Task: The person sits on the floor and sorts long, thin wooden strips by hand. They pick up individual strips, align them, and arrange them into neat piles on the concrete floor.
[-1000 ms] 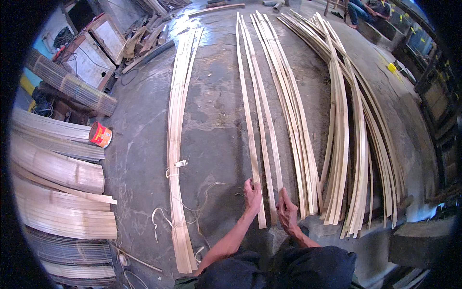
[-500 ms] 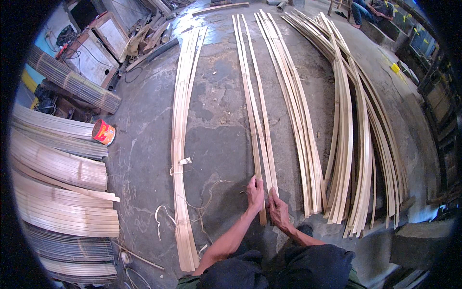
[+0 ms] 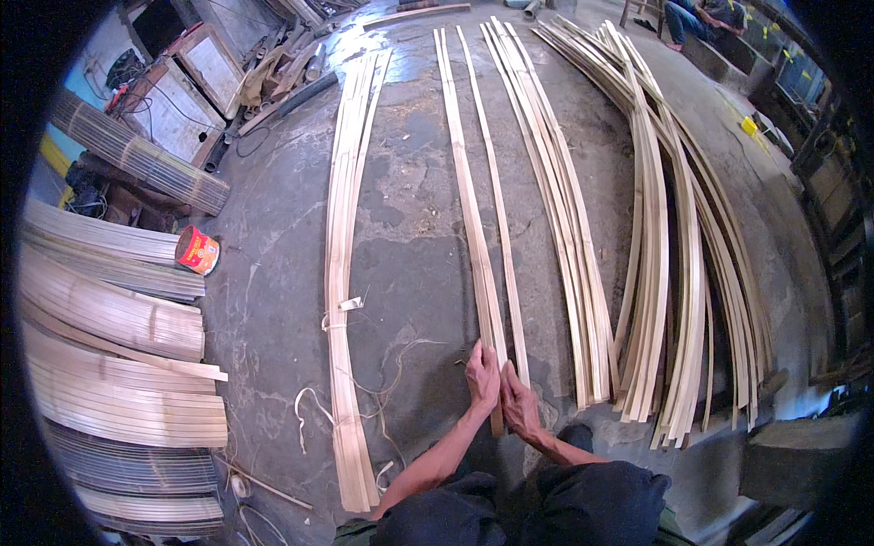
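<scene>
Long pale bamboo strips [image 3: 472, 205] run away from me across the floor, their near ends between my hands. My left hand [image 3: 483, 375] is closed round these strips close to their near end. Against their right side, my right hand [image 3: 519, 400] is closed with its thumb up; its fingertips are partly hidden. One separate bamboo strip [image 3: 503, 214] lies just to the right, its near end by my right hand. To the left lies a tied bundle of bamboo strips [image 3: 340, 246], bound with a pale tie.
A loose group of strips [image 3: 564, 246] lies to the right, with a larger crossing pile [image 3: 669, 255] beyond it. Slatted bamboo stacks [image 3: 118, 391] line the left side, near a red-and-orange tin [image 3: 197, 250]. Thin loose cord [image 3: 391, 387] trails by the bundle. A person [image 3: 701, 20] sits far right.
The strips at my left hand have drawn together and shifted slightly left, widening the gap to the single strip on the right. My right hand has moved slightly left, up against the left.
</scene>
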Demonstrator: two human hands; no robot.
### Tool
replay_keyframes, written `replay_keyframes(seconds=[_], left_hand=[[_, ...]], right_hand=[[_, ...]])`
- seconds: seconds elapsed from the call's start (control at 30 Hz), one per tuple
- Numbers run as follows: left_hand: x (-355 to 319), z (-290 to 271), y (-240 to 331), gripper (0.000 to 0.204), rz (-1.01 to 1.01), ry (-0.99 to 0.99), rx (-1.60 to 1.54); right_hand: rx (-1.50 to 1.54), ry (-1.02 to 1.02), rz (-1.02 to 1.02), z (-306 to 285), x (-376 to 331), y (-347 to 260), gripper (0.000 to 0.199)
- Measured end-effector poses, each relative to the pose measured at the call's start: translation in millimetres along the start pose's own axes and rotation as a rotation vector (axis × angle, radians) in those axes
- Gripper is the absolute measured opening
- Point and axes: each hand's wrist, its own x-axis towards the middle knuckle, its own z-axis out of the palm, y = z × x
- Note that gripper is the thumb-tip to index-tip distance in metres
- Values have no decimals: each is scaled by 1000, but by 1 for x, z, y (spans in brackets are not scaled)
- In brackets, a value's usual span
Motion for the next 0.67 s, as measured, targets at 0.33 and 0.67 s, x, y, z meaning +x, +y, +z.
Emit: replay_keyframes(seconds=[0.33,0.67], left_hand=[[5,-11,-3,37,-56,-125,-66],[16,-32,-11,73,33,-179,209]], right_hand=[[194,-98,-92,-2,3,-6,44],[-541,239,15,-124,54,49,37]])
